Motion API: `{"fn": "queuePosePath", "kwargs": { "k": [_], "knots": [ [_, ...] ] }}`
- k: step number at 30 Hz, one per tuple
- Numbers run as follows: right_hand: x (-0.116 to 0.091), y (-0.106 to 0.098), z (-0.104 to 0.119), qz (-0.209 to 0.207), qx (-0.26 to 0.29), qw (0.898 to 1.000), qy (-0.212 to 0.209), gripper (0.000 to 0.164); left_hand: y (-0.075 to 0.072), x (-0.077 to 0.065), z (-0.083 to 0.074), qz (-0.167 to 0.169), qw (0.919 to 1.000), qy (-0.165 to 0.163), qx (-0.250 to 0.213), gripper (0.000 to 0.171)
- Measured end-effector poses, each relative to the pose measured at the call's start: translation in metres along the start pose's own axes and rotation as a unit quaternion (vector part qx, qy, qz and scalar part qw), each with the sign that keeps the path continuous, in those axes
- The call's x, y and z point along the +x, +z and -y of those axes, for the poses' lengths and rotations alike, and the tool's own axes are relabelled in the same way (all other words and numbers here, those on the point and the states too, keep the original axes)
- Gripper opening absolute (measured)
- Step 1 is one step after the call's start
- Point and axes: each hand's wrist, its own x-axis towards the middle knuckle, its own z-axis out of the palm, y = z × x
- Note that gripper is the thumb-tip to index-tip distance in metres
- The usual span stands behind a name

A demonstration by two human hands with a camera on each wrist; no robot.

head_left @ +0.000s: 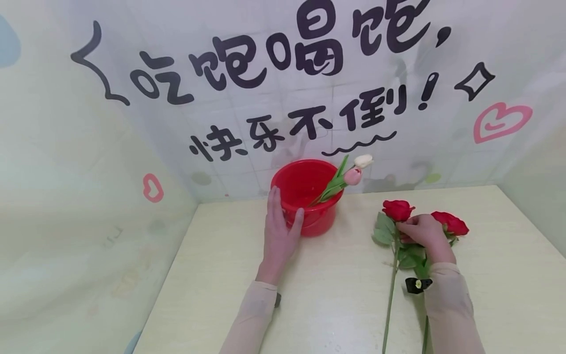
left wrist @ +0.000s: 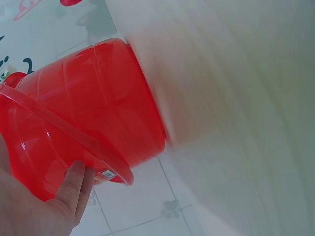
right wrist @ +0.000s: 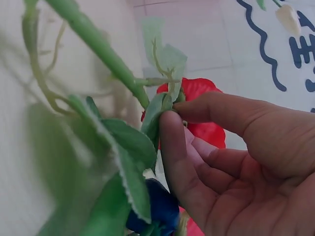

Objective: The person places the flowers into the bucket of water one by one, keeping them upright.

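A red bucket stands upright on the table by the back wall, holding a pink tulip and a white tulip that lean right over its rim. My left hand rests on the bucket's near left side, fingers extended, close to the handle in the left wrist view. To the right, my right hand pinches a red rose between thumb and forefinger, just below its bloom. A second red rose lies beside it, partly hidden by that hand.
The pale table ends at a patterned back wall with black lettering. In the right wrist view, a dark blue flower shows below the green leaves. The roses' long stems run toward the front.
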Motion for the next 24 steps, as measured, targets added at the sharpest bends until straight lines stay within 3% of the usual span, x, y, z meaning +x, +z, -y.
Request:
{"fn": "queuePosePath", "kwargs": {
  "k": [14, 24],
  "knots": [
    [-0.007, -0.014, 0.012, -0.001, 0.092, 0.996, 0.002, 0.058, -0.001, -0.001, -0.001, 0.003, 1.0000, -0.007, 0.001, 0.094],
    [-0.014, -0.020, 0.017, -0.012, 0.133, 0.991, -0.033, 0.059, -0.002, 0.000, -0.002, 0.004, 1.0000, 0.003, -0.004, 0.095]
  ]
}}
